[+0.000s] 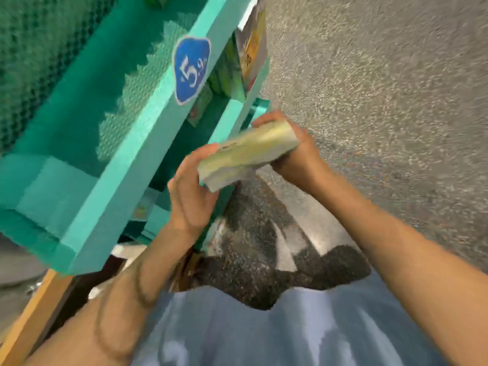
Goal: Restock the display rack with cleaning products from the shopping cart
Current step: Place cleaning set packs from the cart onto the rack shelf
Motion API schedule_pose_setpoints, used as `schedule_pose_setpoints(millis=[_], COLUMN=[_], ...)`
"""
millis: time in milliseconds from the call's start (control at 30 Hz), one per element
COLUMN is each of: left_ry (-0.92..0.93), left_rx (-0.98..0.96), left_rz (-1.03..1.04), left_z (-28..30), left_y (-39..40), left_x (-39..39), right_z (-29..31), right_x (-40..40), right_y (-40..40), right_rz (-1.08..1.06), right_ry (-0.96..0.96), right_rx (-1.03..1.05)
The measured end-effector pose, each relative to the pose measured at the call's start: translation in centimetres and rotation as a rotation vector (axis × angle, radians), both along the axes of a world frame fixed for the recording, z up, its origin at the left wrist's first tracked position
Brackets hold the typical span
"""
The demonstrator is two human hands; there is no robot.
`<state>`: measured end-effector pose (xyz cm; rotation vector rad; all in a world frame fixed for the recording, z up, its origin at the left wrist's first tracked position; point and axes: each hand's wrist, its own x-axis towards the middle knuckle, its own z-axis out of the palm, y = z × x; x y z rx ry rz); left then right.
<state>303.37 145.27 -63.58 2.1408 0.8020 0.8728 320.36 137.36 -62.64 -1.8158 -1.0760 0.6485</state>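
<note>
A yellowish-green product pack (245, 154), blurred by motion, is held between both hands in the middle of the view. My left hand (191, 191) grips its near lower end. My right hand (287, 143) grips its far upper end. The pack sits right beside the front edge of the teal display rack (126, 165), level with a lower shelf. Further up the rack stand several green and yellow packs (245, 59) on a shelf. The shopping cart is not in view.
A blue price sticker (191, 68) reading 5 is stuck on the rack's slanted front rail. Perforated teal shelf panels fill the left. Speckled grey floor (383, 88) lies to the right. A wooden edge (31, 320) runs along the lower left.
</note>
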Motion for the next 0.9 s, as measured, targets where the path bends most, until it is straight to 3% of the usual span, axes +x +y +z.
schedule_pose_setpoints(millis=[133, 233, 367, 500, 667, 800, 900], left_ry=[-0.137, -0.042, 0.092, 0.136, 0.179, 0.140, 0.107], left_rx=[0.253, 0.486, 0.564, 0.463, 0.219, 0.114, 0.041], left_rz=[0.033, -0.059, -0.084, -0.002, 0.088, 0.245, 0.371], left_z=[-3.7, -6.0, -8.1, -9.1, -8.4, -7.2, -6.9], left_y=[3.6, 5.8, 7.1, 7.8, 7.5, 8.2, 10.0], left_x=[0.4, -0.9, -2.1, -2.3, -1.5, 1.0, 3.3], right_z=[-4.1, -7.5, -10.8, -12.1, -11.7, -11.6, -10.5], right_x=[1.4, 1.6, 1.3, 1.3, 0.9, 1.0, 1.5], right_y=[4.0, 6.1, 8.1, 9.5, 11.0, 13.0, 15.0], right_rz=[0.111, 0.155, 0.211, 0.245, 0.195, 0.075, 0.004], right_ry=[-0.146, -0.225, -0.307, -0.323, 0.139, 0.107, 0.258], right_rx=[0.379, 0.408, 0.427, 0.473, 0.401, 0.318, 0.320])
